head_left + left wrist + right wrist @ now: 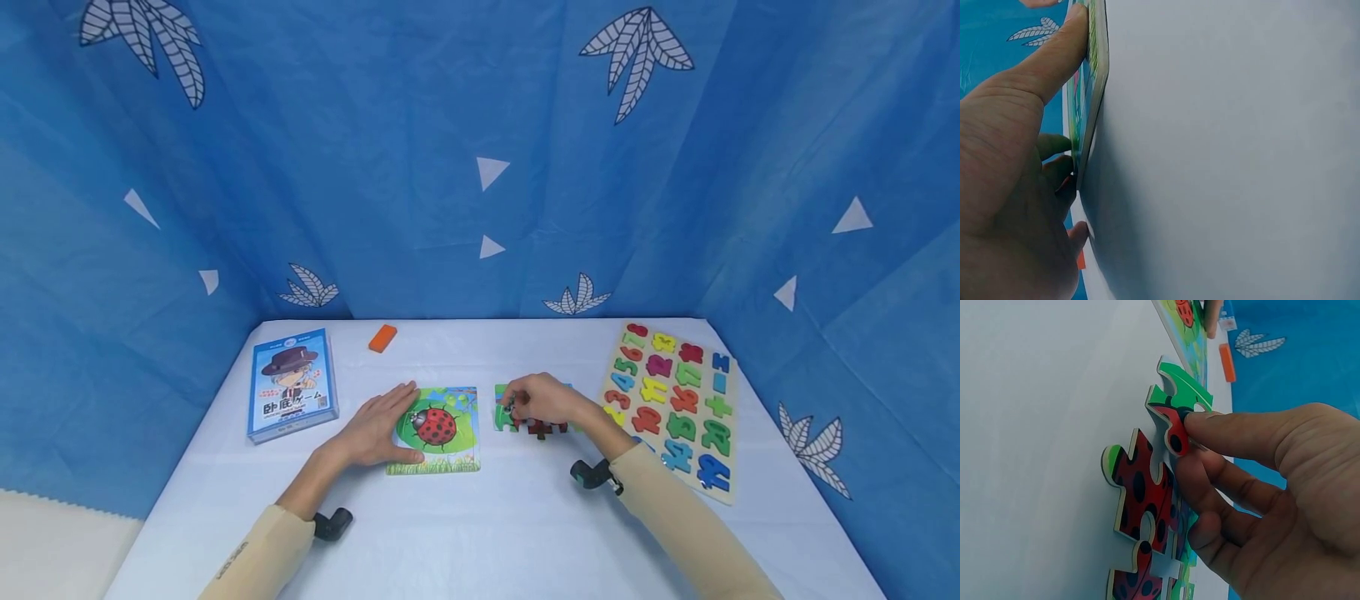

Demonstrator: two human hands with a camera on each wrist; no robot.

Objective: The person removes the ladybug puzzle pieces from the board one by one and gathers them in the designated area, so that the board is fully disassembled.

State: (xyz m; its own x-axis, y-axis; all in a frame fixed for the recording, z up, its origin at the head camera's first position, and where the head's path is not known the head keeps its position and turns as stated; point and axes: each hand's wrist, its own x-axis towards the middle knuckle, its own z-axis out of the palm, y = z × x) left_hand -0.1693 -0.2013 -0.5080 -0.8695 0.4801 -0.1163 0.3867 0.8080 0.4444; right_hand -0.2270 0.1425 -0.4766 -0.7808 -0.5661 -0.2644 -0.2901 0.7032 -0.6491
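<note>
My left hand (375, 429) lies on the left side of a square ladybug picture board (437, 427), fingers stretched out and thumb on its lower part. In the left wrist view, the thumb (1054, 59) touches the board near its edge. To the right, my right hand (547, 398) pinches a green, red and black jigsaw piece (1175, 434) between thumb and fingers. Beside it in the right wrist view are red, black-spotted jigsaw pieces (1141, 490), some joined. The right hand hides part of this puzzle in the head view.
A blue card-game box (291, 387) stands at the left of the white table. Behind the board lies an orange block (382, 337). On the right is a wooden number board (652, 392) with colourful numerals, close to the right forearm. Blue cloth (420, 167) hangs around the table.
</note>
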